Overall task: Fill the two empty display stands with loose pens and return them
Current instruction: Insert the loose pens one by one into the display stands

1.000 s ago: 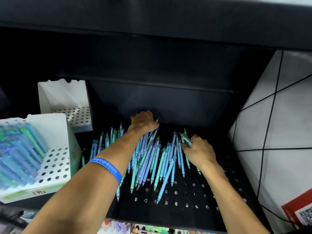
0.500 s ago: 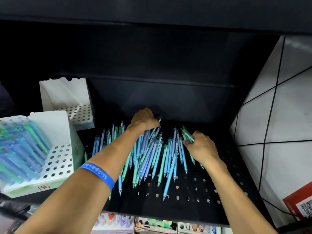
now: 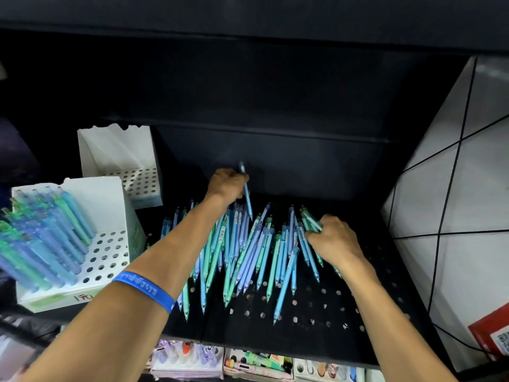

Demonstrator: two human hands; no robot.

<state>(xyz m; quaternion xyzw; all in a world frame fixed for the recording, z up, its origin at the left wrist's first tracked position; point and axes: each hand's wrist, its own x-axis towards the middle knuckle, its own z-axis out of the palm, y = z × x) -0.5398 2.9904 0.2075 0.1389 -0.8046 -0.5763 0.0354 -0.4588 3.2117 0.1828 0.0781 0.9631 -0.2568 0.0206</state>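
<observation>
Our left hand (image 3: 227,183) pinches one light, stiff, slippery pen (image 3: 246,188) mid-barrel at centre frame; our right hand (image 3: 332,239) clutches a bundle of pens (image 3: 309,220).

Dim, shadowy shelf recess; brighter tiled wall (image 3: 451,205) at right; motion-blurred left edge, wide-angle bending.

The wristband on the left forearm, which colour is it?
Blue, with faint lettering too blurred to read. The wristband shows in the head view, the only one.
</observation>
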